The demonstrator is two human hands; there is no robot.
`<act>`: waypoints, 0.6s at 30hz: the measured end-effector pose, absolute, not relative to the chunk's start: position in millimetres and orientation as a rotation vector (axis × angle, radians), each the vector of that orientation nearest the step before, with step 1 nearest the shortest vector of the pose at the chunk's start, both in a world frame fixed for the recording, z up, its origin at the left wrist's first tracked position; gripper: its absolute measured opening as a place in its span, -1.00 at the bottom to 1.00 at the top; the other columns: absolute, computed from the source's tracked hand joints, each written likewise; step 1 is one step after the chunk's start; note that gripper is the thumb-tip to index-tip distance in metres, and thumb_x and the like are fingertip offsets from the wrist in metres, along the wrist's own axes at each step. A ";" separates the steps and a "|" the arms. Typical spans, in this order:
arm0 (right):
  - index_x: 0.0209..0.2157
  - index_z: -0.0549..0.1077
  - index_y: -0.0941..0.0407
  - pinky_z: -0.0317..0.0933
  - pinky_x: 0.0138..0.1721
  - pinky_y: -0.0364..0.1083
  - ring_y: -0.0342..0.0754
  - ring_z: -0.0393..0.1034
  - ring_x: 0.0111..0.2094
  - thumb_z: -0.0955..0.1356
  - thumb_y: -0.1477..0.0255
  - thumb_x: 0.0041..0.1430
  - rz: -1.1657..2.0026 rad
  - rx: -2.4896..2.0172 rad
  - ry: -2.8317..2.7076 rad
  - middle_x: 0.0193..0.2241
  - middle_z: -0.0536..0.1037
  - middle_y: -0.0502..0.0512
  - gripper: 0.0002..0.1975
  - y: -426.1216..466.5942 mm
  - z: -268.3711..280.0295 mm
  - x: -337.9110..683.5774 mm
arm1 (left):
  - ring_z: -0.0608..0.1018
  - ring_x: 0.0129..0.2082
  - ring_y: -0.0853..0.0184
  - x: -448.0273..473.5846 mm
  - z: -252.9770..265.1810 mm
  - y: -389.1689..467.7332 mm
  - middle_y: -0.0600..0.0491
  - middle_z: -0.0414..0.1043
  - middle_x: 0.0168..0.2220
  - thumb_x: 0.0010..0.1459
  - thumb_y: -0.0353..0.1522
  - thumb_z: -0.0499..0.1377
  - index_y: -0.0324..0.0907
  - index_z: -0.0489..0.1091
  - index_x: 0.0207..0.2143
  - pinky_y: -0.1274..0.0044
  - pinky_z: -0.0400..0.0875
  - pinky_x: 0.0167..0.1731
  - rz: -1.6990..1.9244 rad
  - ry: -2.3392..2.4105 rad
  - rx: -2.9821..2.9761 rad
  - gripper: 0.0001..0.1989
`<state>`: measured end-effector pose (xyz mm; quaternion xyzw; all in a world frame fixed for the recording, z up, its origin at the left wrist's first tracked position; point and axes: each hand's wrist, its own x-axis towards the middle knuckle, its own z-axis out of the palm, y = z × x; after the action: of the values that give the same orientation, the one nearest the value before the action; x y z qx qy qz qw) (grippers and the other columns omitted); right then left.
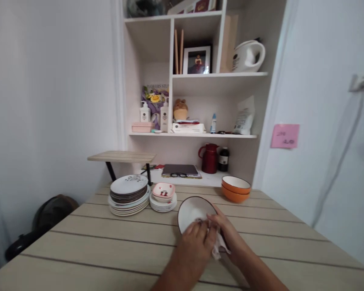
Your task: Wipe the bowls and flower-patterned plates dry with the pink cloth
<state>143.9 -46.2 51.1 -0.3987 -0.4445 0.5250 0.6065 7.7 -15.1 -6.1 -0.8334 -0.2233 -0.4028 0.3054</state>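
A white bowl [192,210] with a dark rim is held tilted over the table, its white inside facing up and toward me. My left hand [197,240] reaches into the bowl with bent fingers pressed on a crumpled white cloth [220,244], perhaps a tissue. Part of the cloth hangs down between the two hands. On the right side, my right hand [227,230] is closed on the bowl's edge, its thumb near the cloth. The hands hide the bowl's lower right part.
Stacked plates [129,186] stand at left, beside small dishes topped by a pink square bowl [164,190]. Two orange bowls [235,189] are nested at back right. A small raised stand [121,156], a laptop [180,169] and a red jug [210,158] lie further back.
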 end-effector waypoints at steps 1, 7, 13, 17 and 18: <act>0.22 0.29 -0.05 0.32 -0.01 0.08 0.16 0.49 -0.07 0.38 0.25 0.03 1.219 -0.936 -0.965 -0.14 0.64 0.07 -0.33 -46.9 54.2 148.6 | 0.55 -0.02 0.20 6.6 -3.6 -15.2 -0.09 0.49 0.05 0.33 -0.41 0.00 -0.21 0.23 0.21 0.37 0.42 0.00 -1.021 -0.549 -2.255 -0.59; 0.11 0.42 0.02 0.21 0.08 0.09 0.16 0.43 -0.01 0.39 0.38 -0.08 1.203 -0.957 -1.107 -0.09 0.61 0.06 -0.38 -55.1 78.8 178.4 | 0.47 0.09 0.27 3.2 7.3 -13.3 -0.02 0.42 0.12 0.34 -0.40 0.04 -0.09 0.30 0.14 0.36 0.34 0.12 -0.939 -0.407 -2.391 -0.66; 0.07 0.44 0.01 0.19 0.05 0.11 0.17 0.40 -0.01 0.40 0.39 -0.04 1.314 -1.053 -1.234 -0.06 0.60 0.07 -0.45 -58.7 81.3 201.9 | 0.49 0.09 0.22 6.4 5.3 -11.5 0.01 0.48 0.07 0.32 -0.34 0.09 -0.11 0.43 -0.08 0.21 0.17 0.24 -0.998 -0.392 -2.248 -0.82; 0.18 0.32 -0.09 0.17 0.10 0.12 0.17 0.37 0.07 0.45 0.24 0.03 1.344 -0.880 -1.196 0.15 0.44 0.09 -0.36 -60.4 78.2 196.8 | 0.50 0.08 0.22 3.5 7.1 -14.4 -0.02 0.50 0.05 0.32 -0.41 0.06 -0.17 0.45 -0.12 0.30 0.29 0.17 -1.104 -0.423 -2.183 -0.81; 0.21 0.27 -0.11 0.16 0.11 0.13 0.17 0.36 0.09 0.45 0.18 0.04 1.352 -0.815 -1.173 0.20 0.38 0.10 -0.31 -60.4 77.6 193.9 | 0.50 0.08 0.22 2.4 8.1 -15.2 -0.02 0.50 0.06 0.33 -0.42 0.05 -0.17 0.45 -0.11 0.31 0.31 0.15 -1.117 -0.435 -2.177 -0.80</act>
<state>193.9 -60.4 77.6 -0.3447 -0.4964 0.5724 0.5542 2.4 -15.2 8.1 -0.8292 -0.1658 -0.4256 0.3223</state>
